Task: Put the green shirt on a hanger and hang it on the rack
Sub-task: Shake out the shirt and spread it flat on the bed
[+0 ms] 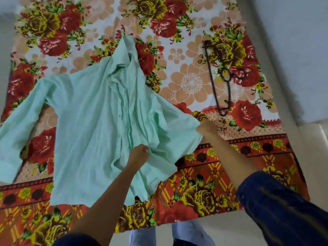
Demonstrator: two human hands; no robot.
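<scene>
The pale green shirt [99, 125] lies spread on a flowered bedsheet, collar toward the far side and one long sleeve stretched out to the left. My left hand [139, 153] pinches the cloth near the shirt's lower middle. My right hand [206, 128] grips the shirt's right edge, where the fabric is bunched. A dark hanger [215, 77] lies flat on the sheet to the right of the shirt, apart from both hands. No rack is in view.
The flowered sheet [195, 82] covers a bed that fills most of the view. Grey floor [292, 50] runs along its right side and near edge. My legs [186, 233] stand at the bed's near edge.
</scene>
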